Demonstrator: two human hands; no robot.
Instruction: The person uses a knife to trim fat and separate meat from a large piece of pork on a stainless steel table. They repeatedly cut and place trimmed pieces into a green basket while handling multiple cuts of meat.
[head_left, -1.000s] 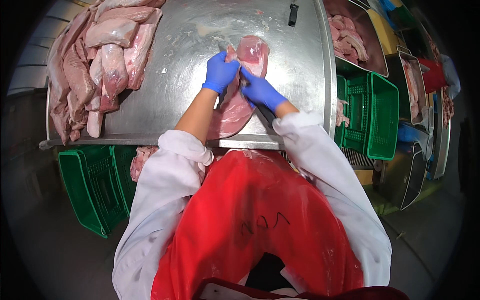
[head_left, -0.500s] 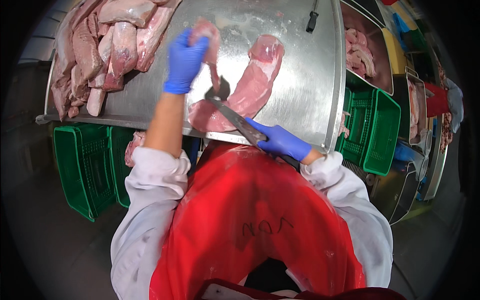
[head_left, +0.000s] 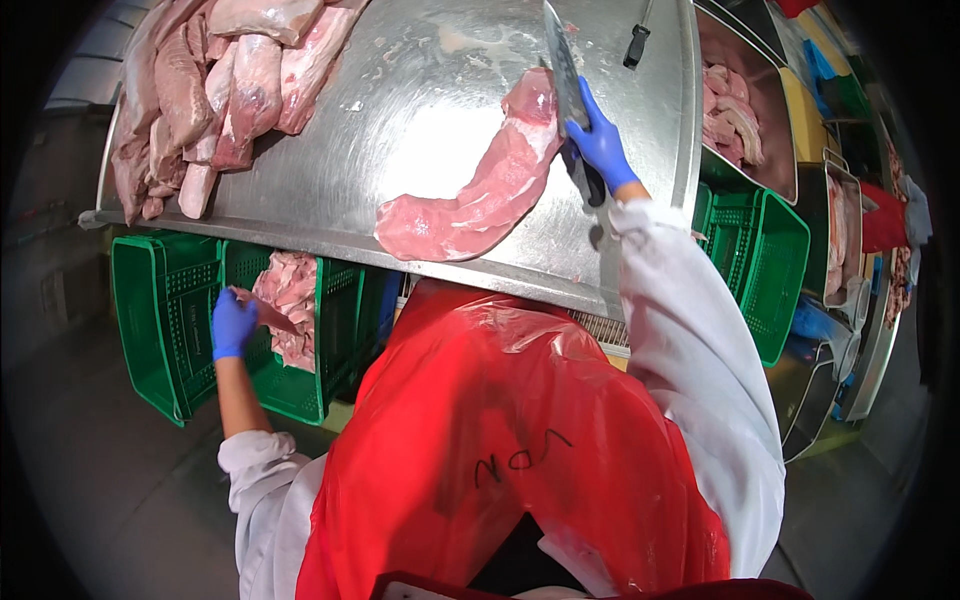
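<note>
My left hand [head_left: 234, 326], in a blue glove, is closed on a strip of meat [head_left: 270, 314] above a green crate [head_left: 318, 335] with a heap of meat trimmings [head_left: 290, 272] in it. In my blue-gloved right hand [head_left: 603, 148] is a knife [head_left: 566, 85], its blade pointing to the far side and its dark handle toward me. The knife is beside the far end of a long, curved piece of pale pink meat [head_left: 485, 195] that lies on the steel table [head_left: 420, 90]. Neither hand touches that piece.
Large cuts of meat [head_left: 250, 95] are piled at the table's far left. A dark-handled tool [head_left: 637, 45] lies near its right edge. Beyond that edge are a steel tub [head_left: 775, 130] of meat and another green crate [head_left: 775, 270]. One more green crate [head_left: 150, 330] stands at far left.
My left hand has carried the meat strip from the table down left to the crate. My right hand has moved the knife away from the curved piece, farther out and right, blade now pointing away.
</note>
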